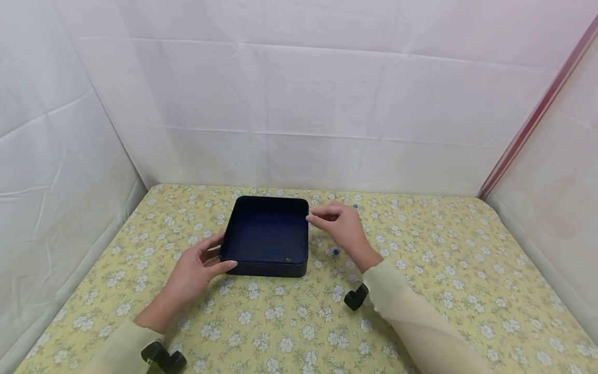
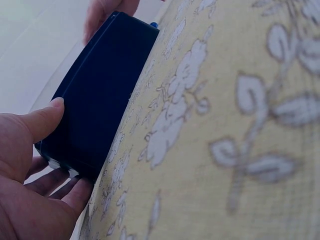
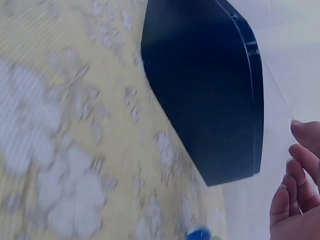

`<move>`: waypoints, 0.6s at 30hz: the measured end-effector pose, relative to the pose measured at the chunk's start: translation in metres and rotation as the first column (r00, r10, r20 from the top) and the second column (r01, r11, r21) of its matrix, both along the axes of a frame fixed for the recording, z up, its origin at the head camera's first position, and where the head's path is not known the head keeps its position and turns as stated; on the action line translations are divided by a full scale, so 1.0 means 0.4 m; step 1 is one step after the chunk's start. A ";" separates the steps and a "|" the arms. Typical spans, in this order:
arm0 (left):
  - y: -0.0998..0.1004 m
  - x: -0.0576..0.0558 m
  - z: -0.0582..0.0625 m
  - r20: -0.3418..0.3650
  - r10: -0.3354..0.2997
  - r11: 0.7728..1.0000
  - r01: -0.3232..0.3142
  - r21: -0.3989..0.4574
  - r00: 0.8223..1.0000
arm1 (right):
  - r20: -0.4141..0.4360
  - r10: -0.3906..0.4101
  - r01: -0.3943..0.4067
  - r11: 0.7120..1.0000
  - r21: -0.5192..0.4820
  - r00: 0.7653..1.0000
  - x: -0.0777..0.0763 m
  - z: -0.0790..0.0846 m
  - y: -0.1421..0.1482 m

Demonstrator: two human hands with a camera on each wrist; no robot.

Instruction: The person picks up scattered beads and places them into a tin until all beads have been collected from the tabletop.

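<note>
A square, dark navy box (image 1: pixel 266 267) without a lid stands on the flowered cloth. My left hand (image 1: pixel 202 262) grips its near left corner. The thumb lies at the front rim and the other fingers are at the left side; the left wrist view shows the fingertips low against the box's wall (image 2: pixel 95 95). Beside the right rim is my right hand (image 1: pixel 340 223), fingers bent, thumb and forefinger right at the edge. In the right wrist view nothing shows between its fingers (image 3: pixel 295 172). A tiny yellow-green thing (image 1: pixel 287 259) lies inside the box near the front right corner.
Right of the box, a small blue thing (image 1: pixel 336 252) lies on the yellow cloth (image 1: pixel 439 270). Another small blue thing (image 1: pixel 355 206) sits farther back, behind the right hand. White sheets (image 1: pixel 299 104) hang at the back and both sides.
</note>
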State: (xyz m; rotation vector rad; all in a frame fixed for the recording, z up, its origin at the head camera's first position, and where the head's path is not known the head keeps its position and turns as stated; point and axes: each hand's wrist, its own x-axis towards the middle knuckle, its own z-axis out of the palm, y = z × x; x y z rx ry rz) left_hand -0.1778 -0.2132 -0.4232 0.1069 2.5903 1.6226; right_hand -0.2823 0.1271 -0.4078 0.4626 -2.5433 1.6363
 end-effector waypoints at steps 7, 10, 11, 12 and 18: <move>0.001 0.000 0.003 -0.010 -0.009 1.000 0.009 0.012 1.000 | 0.017 -0.028 0.027 1.000 0.006 0.999 0.003 -0.005 0.043; 0.001 0.000 0.003 -0.012 -0.007 1.000 0.008 0.010 1.000 | 0.053 -0.036 0.036 0.999 0.003 0.998 0.005 -0.005 0.061; 0.001 0.000 0.002 -0.012 -0.007 1.000 0.007 0.009 1.000 | 0.062 -0.038 0.038 0.999 0.004 0.997 0.005 -0.006 0.067; 0.001 0.000 0.002 -0.013 -0.007 1.000 0.007 0.008 1.000 | 0.070 -0.041 0.040 0.999 0.008 0.997 0.005 -0.007 0.073; 0.000 0.000 0.002 -0.010 -0.007 1.000 0.007 0.012 1.000 | 0.082 -0.068 0.064 0.996 0.058 0.994 -0.002 -0.021 0.108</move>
